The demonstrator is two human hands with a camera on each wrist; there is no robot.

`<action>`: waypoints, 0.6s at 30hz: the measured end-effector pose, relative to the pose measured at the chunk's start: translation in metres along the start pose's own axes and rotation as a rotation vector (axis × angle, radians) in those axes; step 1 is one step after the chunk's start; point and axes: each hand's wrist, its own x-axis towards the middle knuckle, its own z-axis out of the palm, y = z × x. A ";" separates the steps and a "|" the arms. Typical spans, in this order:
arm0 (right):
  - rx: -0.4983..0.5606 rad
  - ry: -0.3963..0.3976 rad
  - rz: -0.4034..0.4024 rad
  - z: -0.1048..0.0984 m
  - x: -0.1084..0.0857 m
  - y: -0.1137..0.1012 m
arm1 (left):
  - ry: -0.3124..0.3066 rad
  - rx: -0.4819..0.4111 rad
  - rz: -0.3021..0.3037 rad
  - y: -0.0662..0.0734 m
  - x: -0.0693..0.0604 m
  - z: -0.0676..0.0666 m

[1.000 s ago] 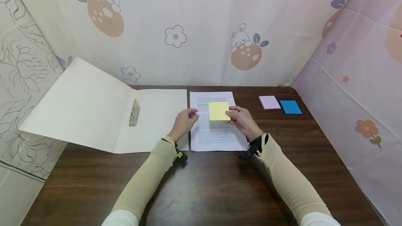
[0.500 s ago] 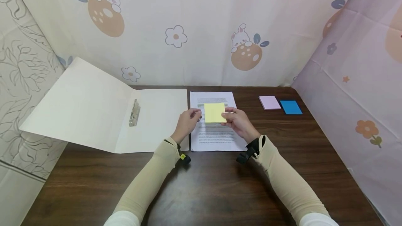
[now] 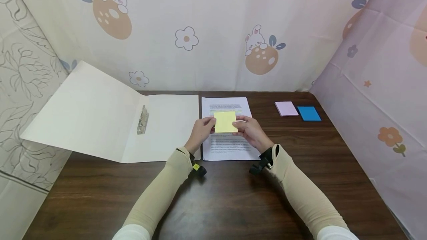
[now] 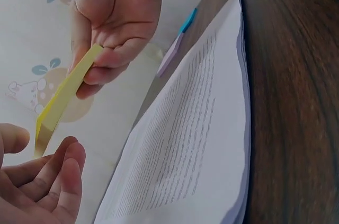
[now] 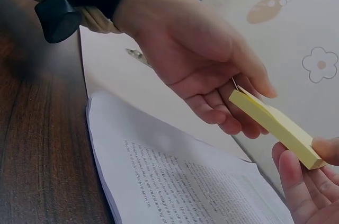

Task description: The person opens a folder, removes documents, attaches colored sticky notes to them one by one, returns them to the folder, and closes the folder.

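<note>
A yellow sticky note pad [image 3: 225, 122] is held up above a stack of printed paper [image 3: 230, 149]. My right hand [image 3: 251, 132] pinches it by its right edge, thumb on top and fingers below, as the right wrist view also shows. My left hand [image 3: 200, 132] is at the pad's left edge, with thumb and loosely bent fingers on either side of it. In the left wrist view a gap shows between the left thumb [image 4: 15, 138] and the pad [image 4: 69, 91]. At that end the top sheet looks slightly raised in the right wrist view.
A white folder [image 3: 166, 129] with a metal clip [image 3: 142, 120] lies spread at left, its cover slanting up. A pink note pad [image 3: 286, 109] and a blue one [image 3: 308, 113] lie at right on the dark wooden table [image 3: 230, 199]. Patterned curtains [image 3: 213, 6] stand behind.
My right hand has brought the yellow pad left and slightly nearer. My left hand has moved right to the pad's left edge. Folder, paper and the other pads are unmoved.
</note>
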 end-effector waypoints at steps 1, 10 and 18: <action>-0.004 0.000 0.001 0.001 0.000 0.000 | 0.002 -0.008 -0.005 0.000 0.000 0.001; -0.033 0.003 0.004 0.003 -0.001 0.002 | 0.004 -0.089 -0.052 -0.001 0.002 0.003; -0.140 0.027 -0.084 0.004 -0.001 0.004 | -0.019 -0.125 -0.090 0.000 0.002 0.004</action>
